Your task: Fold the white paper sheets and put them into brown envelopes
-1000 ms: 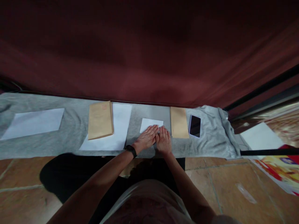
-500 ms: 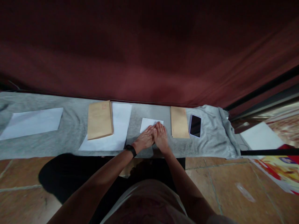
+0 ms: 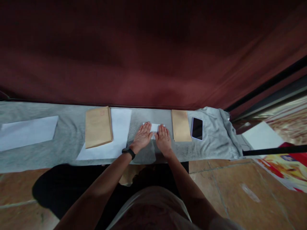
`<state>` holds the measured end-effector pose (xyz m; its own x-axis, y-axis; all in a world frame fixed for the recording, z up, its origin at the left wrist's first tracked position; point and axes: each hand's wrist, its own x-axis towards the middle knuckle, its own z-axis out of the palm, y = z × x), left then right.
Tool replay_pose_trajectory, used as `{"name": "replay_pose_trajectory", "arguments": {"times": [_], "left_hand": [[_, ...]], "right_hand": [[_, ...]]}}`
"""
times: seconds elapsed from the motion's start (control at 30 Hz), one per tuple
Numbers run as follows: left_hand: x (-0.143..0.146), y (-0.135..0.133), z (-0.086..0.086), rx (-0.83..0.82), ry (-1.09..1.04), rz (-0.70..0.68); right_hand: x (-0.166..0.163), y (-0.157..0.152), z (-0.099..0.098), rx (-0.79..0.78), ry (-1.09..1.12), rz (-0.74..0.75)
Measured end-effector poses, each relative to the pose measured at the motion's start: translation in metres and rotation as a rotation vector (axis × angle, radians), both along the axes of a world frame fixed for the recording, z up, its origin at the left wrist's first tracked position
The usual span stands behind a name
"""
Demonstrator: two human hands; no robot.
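A small folded white paper (image 3: 154, 127) lies on the grey cloth in front of me. My left hand (image 3: 142, 136) rests flat on its left part, fingers stretched out; a black band circles that wrist. My right hand (image 3: 163, 138) lies flat on the paper's right part, also with fingers extended. A strip of the paper shows between the two hands, and the rest is hidden beneath them. To the right of my right hand lies a stack of narrow brown envelopes (image 3: 181, 126).
Larger brown envelopes (image 3: 98, 127) lie partly over white sheets (image 3: 122, 127) on the left. Farther left is another white sheet (image 3: 30, 131). A phone (image 3: 197, 128) lies right of the narrow envelopes. The grey cloth (image 3: 69, 137) covers the narrow surface, with a dark red curtain (image 3: 134, 76) behind.
My hands were together over the paper's lower right part. Now they are apart, the left hand having slid left across it, the right staying on the right side. The view has shifted slightly.
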<state>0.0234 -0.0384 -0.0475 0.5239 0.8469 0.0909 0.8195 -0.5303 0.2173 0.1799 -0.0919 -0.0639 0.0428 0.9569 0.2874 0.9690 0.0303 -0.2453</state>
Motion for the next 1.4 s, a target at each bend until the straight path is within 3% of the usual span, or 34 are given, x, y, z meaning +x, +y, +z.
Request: {"name": "replay_pose_trajectory", "arguments": {"times": [0.5,0.9,1.0,1.2,1.27,1.4], "left_hand": [[-0.006,-0.007,-0.011,0.090,-0.089,0.396],[-0.009,-0.017,-0.004,0.095,-0.201,0.472],[-0.007,-0.020,0.000,0.111,-0.206,0.420],[0.014,-0.043,0.003,0.036,-0.142,-0.007],[0.019,-0.049,0.001,0.019,-0.103,-0.009],[0.013,-0.051,-0.003,0.048,-0.095,0.128]], "right_hand": [[0.007,-0.013,0.004,-0.032,0.002,-0.083],[0.009,-0.031,0.002,0.059,0.020,-0.101],[0.008,-0.038,0.005,0.039,0.022,-0.075],[-0.002,-0.052,0.007,-0.028,-0.004,0.134],[-0.004,-0.055,0.005,-0.032,-0.013,0.131],[0.000,-0.060,0.001,0.005,-0.026,0.077]]}}
